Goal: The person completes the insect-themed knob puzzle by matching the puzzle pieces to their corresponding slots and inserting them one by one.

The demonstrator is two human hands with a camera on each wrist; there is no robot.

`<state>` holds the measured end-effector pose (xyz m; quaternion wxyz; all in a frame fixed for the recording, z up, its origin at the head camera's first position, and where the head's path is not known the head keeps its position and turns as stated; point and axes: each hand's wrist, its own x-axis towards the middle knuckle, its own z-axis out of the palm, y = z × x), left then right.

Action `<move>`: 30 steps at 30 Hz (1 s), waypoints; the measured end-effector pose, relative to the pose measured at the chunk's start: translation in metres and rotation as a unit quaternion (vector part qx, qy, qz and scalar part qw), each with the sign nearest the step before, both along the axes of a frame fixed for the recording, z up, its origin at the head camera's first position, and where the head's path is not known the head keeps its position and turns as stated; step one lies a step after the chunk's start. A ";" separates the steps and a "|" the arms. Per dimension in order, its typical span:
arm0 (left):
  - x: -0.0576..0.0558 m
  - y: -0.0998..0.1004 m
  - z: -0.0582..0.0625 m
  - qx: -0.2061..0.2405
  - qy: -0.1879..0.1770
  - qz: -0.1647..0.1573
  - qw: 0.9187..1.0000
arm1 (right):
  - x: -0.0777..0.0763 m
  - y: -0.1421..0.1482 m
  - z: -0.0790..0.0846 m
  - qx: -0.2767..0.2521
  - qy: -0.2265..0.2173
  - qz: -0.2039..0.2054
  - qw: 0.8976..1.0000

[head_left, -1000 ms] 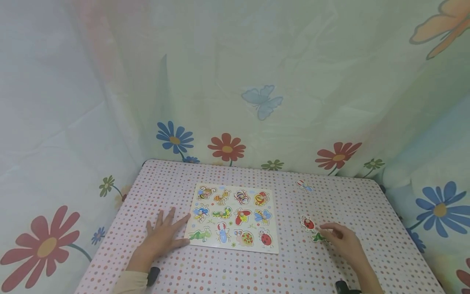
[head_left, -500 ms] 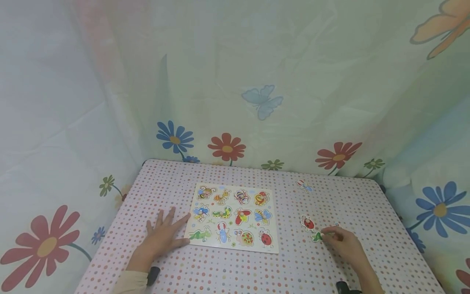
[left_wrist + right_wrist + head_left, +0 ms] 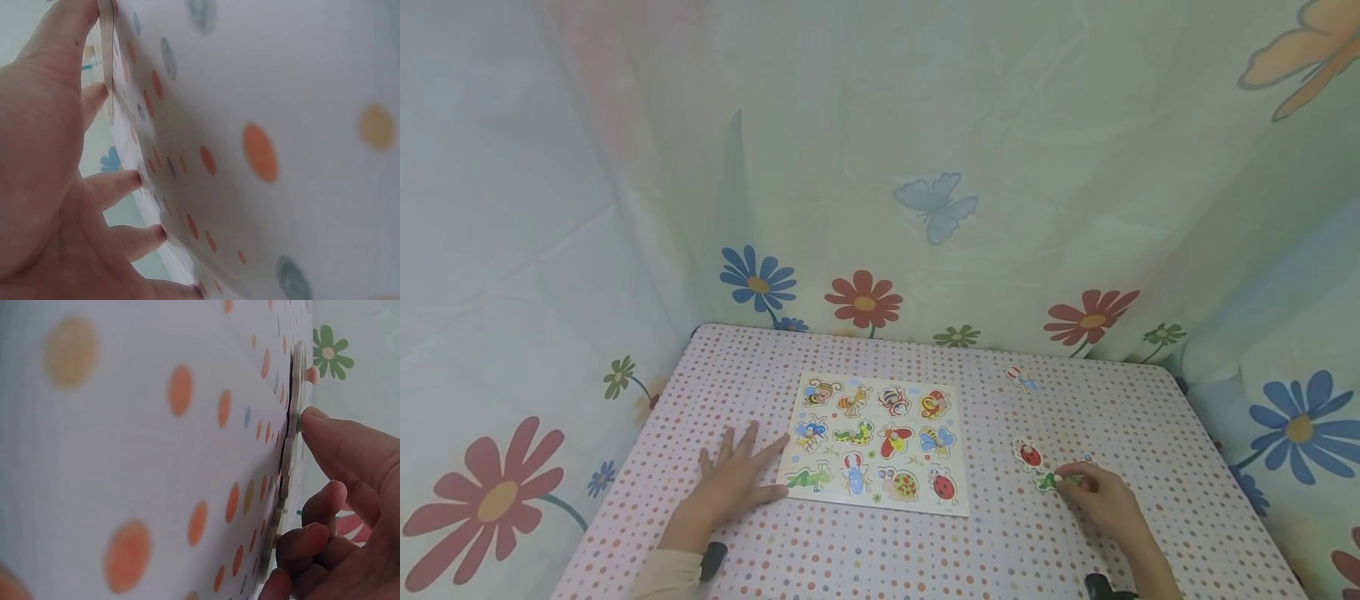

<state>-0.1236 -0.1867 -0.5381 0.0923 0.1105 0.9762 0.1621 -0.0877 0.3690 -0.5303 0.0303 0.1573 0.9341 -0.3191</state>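
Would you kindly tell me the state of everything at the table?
Puzzle board: flat, bottom row unfilled.
Beetle piece: loose, flat.
Ladybug piece: loose, flat.
Green piece: off the board, pinched.
Fourth piece: loose, mostly hidden.
Left hand: fingers spread, touching the board.
Right hand: pinching the green piece.

Free lane between low obstacles: puzzle board point(image 3: 874, 417) and ladybird piece point(image 3: 1030, 455).

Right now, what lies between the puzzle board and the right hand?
Dotted tablecloth, then the loose ladybug piece and part of a green piece, as the head view shows.
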 end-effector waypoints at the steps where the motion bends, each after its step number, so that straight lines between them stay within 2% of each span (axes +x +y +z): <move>1: 0.000 0.000 0.000 0.000 0.000 0.000 1.000 | 0.000 0.000 0.001 0.000 0.001 0.001 1.000; 11: 0.000 0.000 0.002 0.002 -0.007 0.003 1.000 | -0.001 -0.014 0.009 -0.003 0.008 0.008 1.000; 21: 0.001 0.000 0.002 0.004 -0.006 0.002 1.000 | -0.001 -0.030 0.012 -0.013 0.031 0.060 0.998; 30: 0.000 0.000 0.000 0.000 -0.006 0.001 1.000 | -0.007 -0.060 0.012 -0.034 0.065 0.099 0.992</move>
